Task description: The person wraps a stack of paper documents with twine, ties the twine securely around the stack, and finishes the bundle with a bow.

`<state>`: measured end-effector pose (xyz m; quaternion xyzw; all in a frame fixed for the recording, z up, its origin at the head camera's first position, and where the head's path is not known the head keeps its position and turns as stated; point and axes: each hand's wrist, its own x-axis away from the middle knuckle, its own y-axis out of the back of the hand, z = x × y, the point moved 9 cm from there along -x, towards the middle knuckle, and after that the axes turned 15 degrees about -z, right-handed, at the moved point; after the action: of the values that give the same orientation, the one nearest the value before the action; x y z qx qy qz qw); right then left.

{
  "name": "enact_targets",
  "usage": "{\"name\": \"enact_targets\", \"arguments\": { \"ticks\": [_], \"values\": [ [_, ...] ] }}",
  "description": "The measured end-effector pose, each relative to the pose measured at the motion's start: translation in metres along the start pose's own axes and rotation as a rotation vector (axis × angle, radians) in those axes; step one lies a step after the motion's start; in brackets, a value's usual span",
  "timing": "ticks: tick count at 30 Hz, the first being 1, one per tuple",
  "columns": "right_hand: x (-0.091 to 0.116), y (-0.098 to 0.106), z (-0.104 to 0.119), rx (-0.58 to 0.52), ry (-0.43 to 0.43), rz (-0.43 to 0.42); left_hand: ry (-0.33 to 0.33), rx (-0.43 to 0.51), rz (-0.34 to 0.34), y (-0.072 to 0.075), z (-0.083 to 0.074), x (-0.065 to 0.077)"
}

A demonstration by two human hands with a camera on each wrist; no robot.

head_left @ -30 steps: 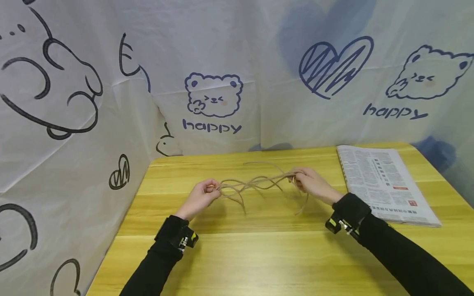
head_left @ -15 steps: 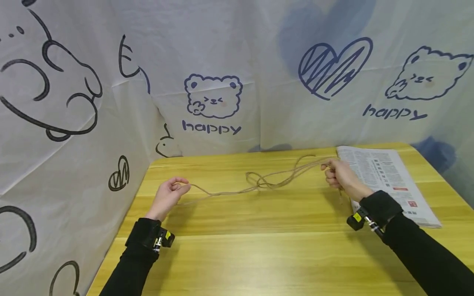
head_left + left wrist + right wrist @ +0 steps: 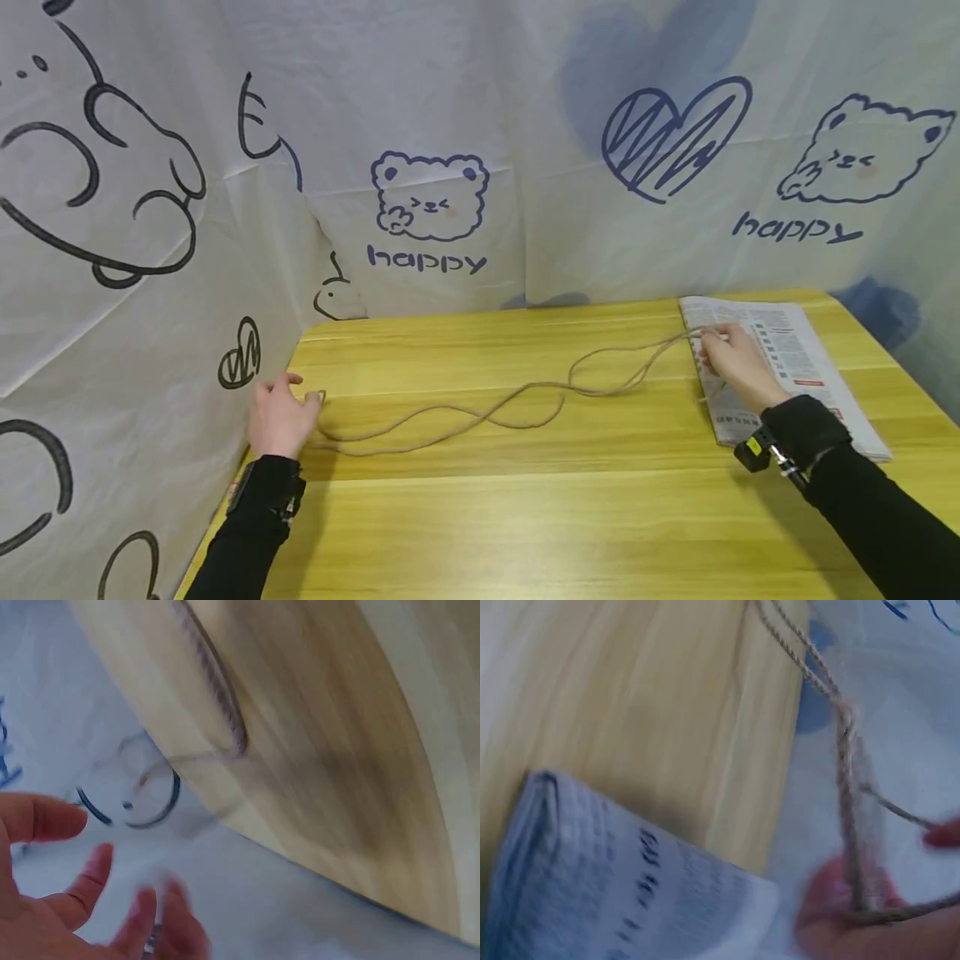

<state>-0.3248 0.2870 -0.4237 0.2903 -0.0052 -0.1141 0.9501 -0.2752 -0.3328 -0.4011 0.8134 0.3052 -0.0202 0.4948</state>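
Over the table (image 3: 465,525), right hand (image 3: 738,362) pinches the rope (image 3: 543,383)

Its fingers are clamped on the rope's right end, above the newspaper (image 3: 810,350); the right wrist view, partly blurred, shows rope running down into the fingers. Near the rope's left end, the left hand (image 3: 279,417) has its fingers apart; in its wrist view, a bend of rope sits clear of the fingertips. Between the 2 hands, the rope spans the table in loose curves and crosses itself; how much of it touches the table cannot be told. The newspaper lies at the table's right. Both sleeves (image 3: 232,542) are black. Behind, a pale cloth (image 3: 555,242) carries 2 bear faces (image 3: 431,204) with a heart (image 3: 675,137) between them.
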Motion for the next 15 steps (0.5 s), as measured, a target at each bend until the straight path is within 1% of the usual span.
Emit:
{"name": "enact_targets", "arguments": {
  "ticks": [2,4,6,8,10,12,14,15],
  "values": [
    [0.005,-0.001,0.01,0.127,0.114,-0.05,-0.07,-0.056,-0.001,-0.009,-0.014,0.007],
    [0.012,-0.007,0.025,0.216,0.226,-0.09,-0.157,-0.055,0.012,-0.022,-0.036,0.015],
    [0.02,-0.014,0.042,0.272,0.348,-0.16,-0.263,-0.021,0.046,-0.04,-0.065,0.026],
    [0.029,-0.027,0.059,0.279,0.479,-0.185,-0.369,0.027,0.116,-0.06,-0.098,0.043],
    [0.041,-0.047,0.075,0.284,0.622,-0.149,-0.471,0.049,0.2,-0.08,-0.129,0.061],
    [0.051,-0.07,0.084,0.296,0.734,-0.069,-0.546,0.044,0.266,-0.1,-0.155,0.079],
    [0.058,-0.093,0.086,0.331,0.78,0.052,-0.595,-0.003,0.296,-0.118,-0.173,0.091],
    [0.06,-0.104,0.085,0.351,0.783,0.107,-0.605,-0.037,0.303,-0.126,-0.178,0.095]
  ]
}}
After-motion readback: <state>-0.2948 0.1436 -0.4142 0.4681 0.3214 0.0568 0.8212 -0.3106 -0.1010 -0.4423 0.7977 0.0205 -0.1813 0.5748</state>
